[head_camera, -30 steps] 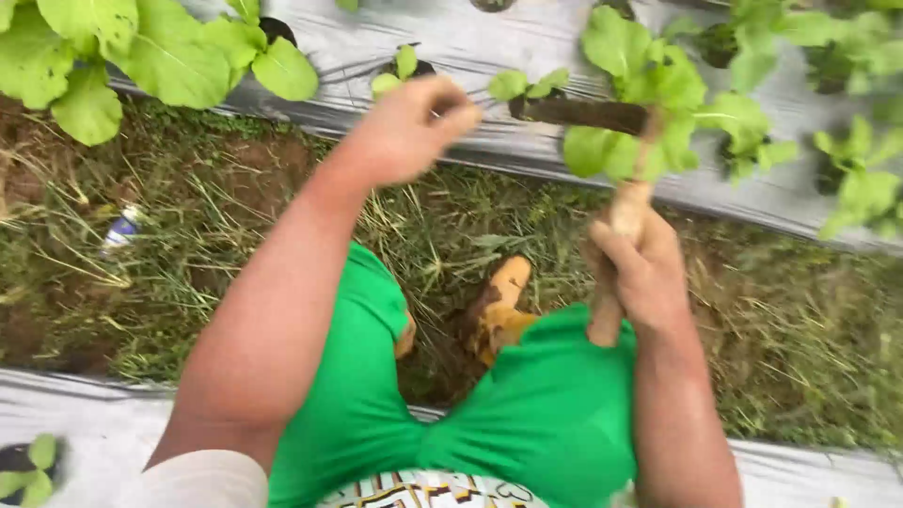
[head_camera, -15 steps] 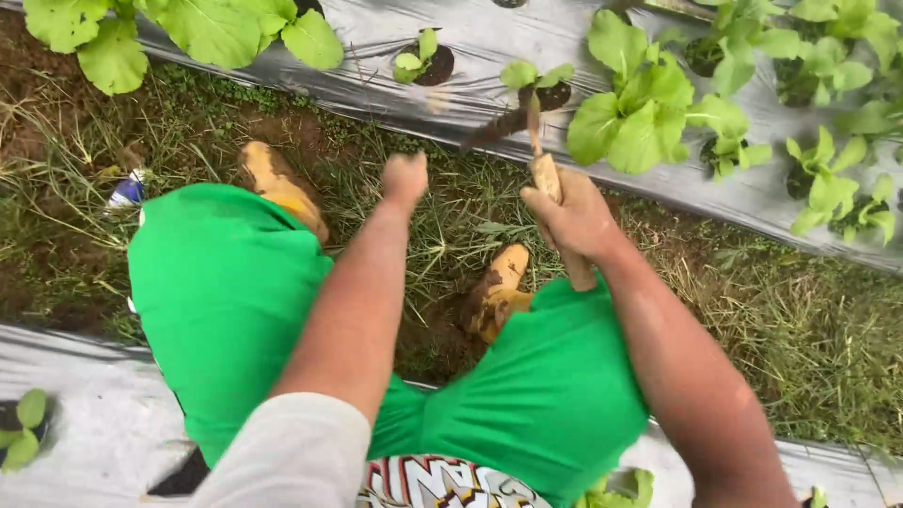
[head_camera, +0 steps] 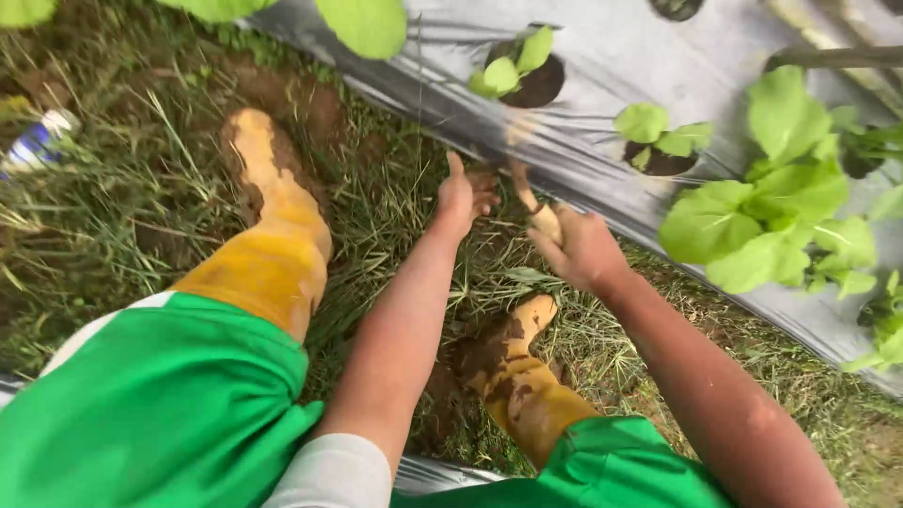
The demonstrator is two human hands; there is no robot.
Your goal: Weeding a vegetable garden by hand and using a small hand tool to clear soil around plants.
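Right hand (head_camera: 581, 249) has its grip closed round a wooden tool handle (head_camera: 532, 205) — muddy, pale, slanting up and left from the fist toward the edge of the plastic sheet (head_camera: 611, 66). Tool's working end is blurred, can't tell its shape. Left hand (head_camera: 463, 195) is just left of that grip, fingers loosely curled and thumb up, near the handle's far end; can't tell if it touches it, and it holds nothing I can see. Above the grip, two small seedlings (head_camera: 513, 68) sit in dark soil holes in the sheet, w/ a bigger leafy plant (head_camera: 767, 221) to the right. Below the grip — grass and two muddy yellow boots (head_camera: 268, 249), green shorts (head_camera: 160, 404) nearest the camera.
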